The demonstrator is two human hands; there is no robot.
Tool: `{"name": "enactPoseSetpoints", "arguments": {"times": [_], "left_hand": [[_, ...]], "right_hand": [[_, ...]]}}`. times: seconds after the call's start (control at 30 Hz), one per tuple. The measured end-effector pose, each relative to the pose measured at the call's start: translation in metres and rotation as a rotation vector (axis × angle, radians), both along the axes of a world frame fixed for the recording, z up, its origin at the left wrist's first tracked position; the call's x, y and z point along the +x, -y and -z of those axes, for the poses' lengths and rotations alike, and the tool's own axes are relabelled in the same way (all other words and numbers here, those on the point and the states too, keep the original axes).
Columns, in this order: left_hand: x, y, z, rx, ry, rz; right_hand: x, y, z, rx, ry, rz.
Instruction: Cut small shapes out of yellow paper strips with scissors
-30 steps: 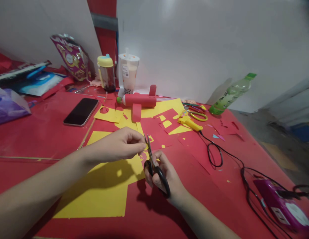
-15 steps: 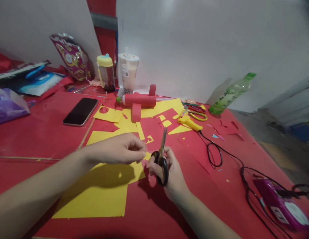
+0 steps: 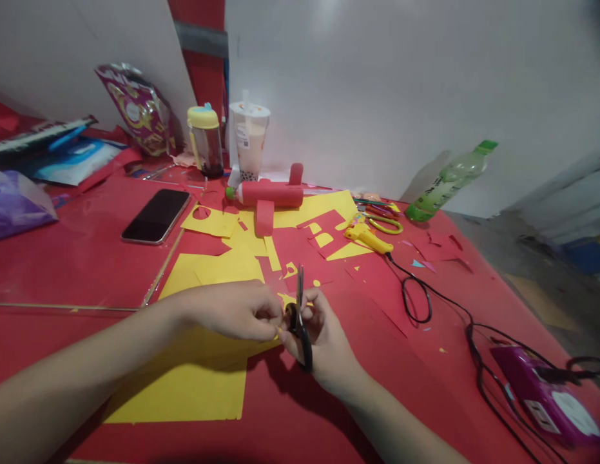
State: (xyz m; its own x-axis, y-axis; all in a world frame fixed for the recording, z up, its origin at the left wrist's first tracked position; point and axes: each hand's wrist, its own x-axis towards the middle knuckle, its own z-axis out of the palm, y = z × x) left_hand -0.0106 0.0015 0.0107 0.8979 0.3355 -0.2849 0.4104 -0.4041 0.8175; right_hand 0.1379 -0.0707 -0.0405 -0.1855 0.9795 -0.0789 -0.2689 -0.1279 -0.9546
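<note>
My right hand (image 3: 326,341) is closed around a pair of scissors (image 3: 300,309) with black handles. The blades point away from me and look nearly together. Close beside it, my left hand (image 3: 251,312) is in a pinch, its fingertips by the handle loops. Whatever those fingertips hold is too small or hidden to make out, though a bit of yellow shows at them. Below the left forearm lies a large yellow paper sheet (image 3: 193,386), flat on the red table. Small yellow scraps lie just beyond both hands.
A red paper-wrapped bottle shape (image 3: 275,194) lies beyond the hands among cut paper. To its right are a yellow glue gun (image 3: 370,238) with a black cord and a green bottle (image 3: 449,183). A phone (image 3: 157,216), a drink cup (image 3: 250,142) and a purple power strip (image 3: 546,393) stand around.
Both hands have come closer together and slightly toward me. The scissors have shifted left and turned more upright in view. A yellow scrap beyond the hands is now uncovered.
</note>
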Motion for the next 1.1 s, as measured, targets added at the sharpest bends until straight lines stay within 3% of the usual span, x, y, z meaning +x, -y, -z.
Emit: {"name": "enactPoseSetpoints", "arguments": {"times": [0.3,0.57,0.87,1.1], "left_hand": [[0.003,-0.002,-0.007,0.064,-0.128,-0.094],[0.008,0.001,0.004,0.185,-0.002,-0.130],[0.005,-0.003,0.001,0.074,0.111,-0.275],[0.002,-0.002,-0.004,-0.126,0.306,-0.533]], "right_hand": [[0.000,-0.003,0.001,0.012,0.064,0.217],[0.000,-0.004,0.000,0.027,0.116,0.301],[0.001,-0.004,-0.003,-0.027,0.070,0.230],[0.001,0.001,0.001,0.031,-0.080,-0.079]]}}
